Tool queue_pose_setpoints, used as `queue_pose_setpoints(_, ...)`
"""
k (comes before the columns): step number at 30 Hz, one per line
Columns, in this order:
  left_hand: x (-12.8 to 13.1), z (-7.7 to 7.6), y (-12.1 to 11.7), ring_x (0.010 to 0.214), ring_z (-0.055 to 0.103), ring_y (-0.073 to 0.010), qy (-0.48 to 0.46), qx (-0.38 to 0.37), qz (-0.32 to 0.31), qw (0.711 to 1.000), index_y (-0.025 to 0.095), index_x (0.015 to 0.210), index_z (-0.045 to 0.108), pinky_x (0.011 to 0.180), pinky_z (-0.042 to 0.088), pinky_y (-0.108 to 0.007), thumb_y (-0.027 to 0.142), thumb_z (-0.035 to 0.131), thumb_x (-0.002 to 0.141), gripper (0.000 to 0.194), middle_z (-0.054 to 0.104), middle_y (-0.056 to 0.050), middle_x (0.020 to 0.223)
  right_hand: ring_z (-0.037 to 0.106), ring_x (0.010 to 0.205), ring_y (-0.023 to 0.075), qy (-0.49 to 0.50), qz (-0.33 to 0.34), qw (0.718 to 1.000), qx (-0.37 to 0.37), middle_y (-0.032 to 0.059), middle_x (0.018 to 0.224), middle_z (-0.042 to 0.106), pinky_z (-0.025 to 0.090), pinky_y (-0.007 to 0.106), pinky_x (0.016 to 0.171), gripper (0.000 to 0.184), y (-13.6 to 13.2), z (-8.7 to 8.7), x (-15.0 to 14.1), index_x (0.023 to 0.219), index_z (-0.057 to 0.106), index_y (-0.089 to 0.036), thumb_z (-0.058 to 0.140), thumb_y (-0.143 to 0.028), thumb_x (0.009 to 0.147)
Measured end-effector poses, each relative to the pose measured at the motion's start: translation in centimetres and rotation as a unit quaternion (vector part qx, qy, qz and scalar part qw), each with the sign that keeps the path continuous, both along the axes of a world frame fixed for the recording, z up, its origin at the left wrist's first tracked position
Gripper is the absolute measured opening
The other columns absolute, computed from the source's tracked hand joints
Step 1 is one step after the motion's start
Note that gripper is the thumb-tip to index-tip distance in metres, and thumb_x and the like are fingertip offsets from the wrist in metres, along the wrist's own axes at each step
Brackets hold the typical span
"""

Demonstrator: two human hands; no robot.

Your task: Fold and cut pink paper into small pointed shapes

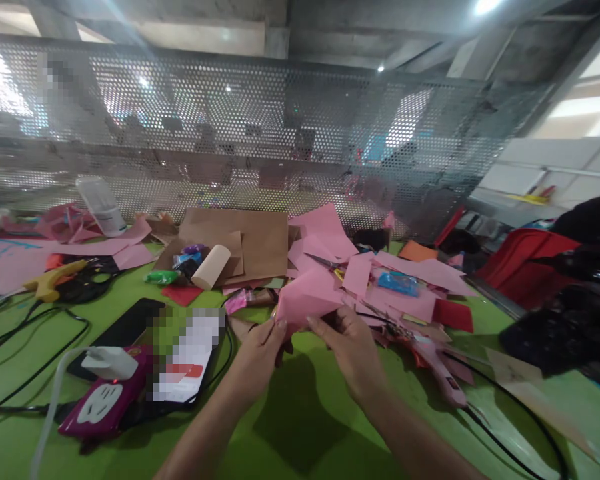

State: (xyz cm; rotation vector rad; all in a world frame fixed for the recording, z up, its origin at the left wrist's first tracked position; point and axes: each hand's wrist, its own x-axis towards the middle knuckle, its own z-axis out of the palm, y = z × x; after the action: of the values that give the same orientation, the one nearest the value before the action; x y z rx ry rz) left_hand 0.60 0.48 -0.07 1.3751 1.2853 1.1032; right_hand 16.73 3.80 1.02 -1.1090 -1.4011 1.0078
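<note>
Your left hand and right hand both pinch a pink paper sheet above the green desk, its long axis slanting from lower left to upper right. Beyond lie pink scraps, brown cardboard, then a perforated metal screen.

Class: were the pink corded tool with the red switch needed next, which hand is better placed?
Probably the right hand: it is nearer the pink corded tool than the left hand is, though both hold the bent pink paper sheet.
</note>
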Motion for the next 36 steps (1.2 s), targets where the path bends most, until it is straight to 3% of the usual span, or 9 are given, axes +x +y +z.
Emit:
queue_pose_setpoints(2,-0.4,0.2,0.1,0.059,0.043,-0.0157,0.072,0.023,0.014,0.997,0.021,0.066,0.048,0.058,0.029,-0.029,0.052,0.032,0.096,0.046,0.046,0.001,0.061,0.055,0.074,0.0174,-0.001,-0.053,0.997,0.051,0.0006,0.085,0.059,0.048,0.030,0.066,0.040,0.6,0.9,1.4,0.108,0.058,-0.021,0.074,-0.040,0.076)
queue_pose_setpoints(4,-0.6,0.6,0.2,0.062,0.043,-0.0165,0.138,0.050,0.011,0.989,0.022,0.065,0.044,0.060,0.029,-0.030,0.046,0.030,0.097,0.042,0.046,0.001,0.063,0.053,0.074,0.0174,-0.046,-0.130,0.977,0.164,0.0011,0.093,0.057,0.048,0.032,0.068,0.049,0.9,2.5,2.7,0.121,0.051,-0.025,0.072,-0.038,0.078)
queue_pose_setpoints(6,-0.6,0.9,0.0,0.062,0.044,-0.0169,0.174,0.060,-0.009,0.983,0.022,0.064,0.042,0.061,0.028,-0.030,0.040,0.032,0.097,0.039,0.048,0.000,0.064,0.054,0.098,0.0233,-0.168,-0.138,0.937,0.272,0.0059,0.115,0.055,0.046,0.040,0.088,0.061,0.7,4.2,3.4,0.132,0.047,-0.029,0.075,-0.034,0.077)
queue_pose_setpoints(10,-0.4,1.1,-0.6,0.064,0.049,-0.0178,0.198,0.060,-0.081,0.975,0.021,0.075,0.052,0.061,0.031,-0.030,0.039,0.033,0.098,0.035,0.057,-0.002,0.071,0.051,0.116,0.0268,-0.362,0.103,0.874,0.308,0.0054,0.118,0.063,0.039,0.043,0.098,0.030,-0.1,6.1,2.2,0.114,0.066,-0.032,0.071,-0.024,0.085)
queue_pose_setpoints(13,-0.4,1.3,-0.8,0.068,0.052,-0.0187,0.230,0.071,-0.118,0.963,0.020,0.079,0.054,0.063,0.034,-0.030,0.033,0.033,0.098,0.031,0.061,-0.005,0.077,0.056,0.100,0.0244,-0.410,0.159,0.855,0.275,0.0045,0.096,0.069,0.041,0.039,0.087,0.015,-0.2,6.0,1.0,0.095,0.072,-0.026,0.076,-0.024,0.081)
queue_pose_setpoints(20,-0.9,1.7,-0.7,0.070,0.054,-0.0198,0.282,0.083,-0.166,0.941,0.019,0.078,0.054,0.064,0.034,-0.031,0.020,0.035,0.091,0.023,0.064,-0.008,0.081,0.058,0.079,0.0182,-0.384,0.171,0.890,0.175,0.0011,0.076,0.065,0.040,0.029,0.070,0.009,0.1,5.2,1.6,0.076,0.072,-0.020,0.075,-0.026,0.082)
queue_pose_setpoints(27,-1.6,1.9,-0.6,0.064,0.053,-0.0170,0.270,0.086,-0.168,0.944,0.021,0.072,0.052,0.059,0.031,-0.029,0.037,0.032,0.099,0.037,0.060,-0.001,0.070,0.060,0.079,0.0194,-0.337,0.147,0.921,0.127,0.0023,0.076,0.065,0.043,0.030,0.071,0.006,0.2,5.1,2.1,0.075,0.071,-0.021,0.070,-0.019,0.081)
queue_pose_setpoints(32,-2.4,1.8,-0.3,0.064,0.056,-0.0159,0.216,0.081,-0.115,0.966,0.022,0.088,0.063,0.059,0.034,-0.026,0.036,0.038,0.098,0.031,0.066,0.000,0.076,0.060,0.074,0.0187,-0.253,0.107,0.958,0.080,0.0017,0.074,0.065,0.045,0.030,0.068,0.012,0.8,4.5,3.3,0.074,0.071,-0.020,0.071,-0.031,0.077)
queue_pose_setpoints(36,-2.6,1.4,-0.1,0.060,0.056,-0.0154,0.186,0.081,-0.075,0.976,0.020,0.083,0.065,0.059,0.036,-0.027,0.036,0.040,0.097,0.033,0.068,-0.001,0.075,0.059,0.068,0.0176,-0.213,0.102,0.971,0.043,0.0006,0.069,0.066,0.045,0.029,0.064,0.016,1.1,4.3,3.7,0.072,0.070,-0.020,0.070,-0.035,0.077)
